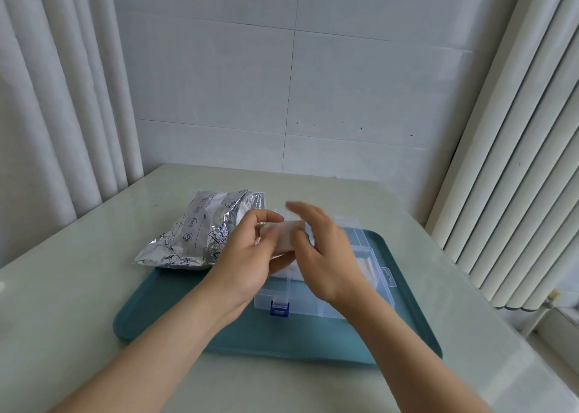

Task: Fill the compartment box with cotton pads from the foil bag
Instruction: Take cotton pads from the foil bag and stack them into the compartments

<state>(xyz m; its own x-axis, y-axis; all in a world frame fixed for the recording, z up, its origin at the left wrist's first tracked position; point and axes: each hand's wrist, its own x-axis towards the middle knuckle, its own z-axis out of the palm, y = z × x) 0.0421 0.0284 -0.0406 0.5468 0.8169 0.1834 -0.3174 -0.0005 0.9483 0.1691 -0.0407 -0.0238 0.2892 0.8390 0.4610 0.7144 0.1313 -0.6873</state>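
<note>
At mid-frame, cotton pads (286, 235) are gripped by the curled fingers of the left hand (247, 256) over the compartment box (313, 303), right of the foil bag (200, 234), while the blurred right hand (322, 249) is loosely spread, its hold untellable; level lowering into a free compartment is seemingly needed next.

You have two hands in view, your left hand (247, 256) and your right hand (326, 256), and between them one stack of cotton pads (286, 235), its single pads too blurred to count. On the one table (78, 287) lies one teal tray (175, 312) carrying one clear compartment box (313, 303) with one blue latch (279, 308) at its six o'clock edge, and one foil bag (200, 234) sits at ten o'clock from the box. One compartment at the box's three o'clock side shows a second white batch of pads (365, 265), number again unclear.
</note>
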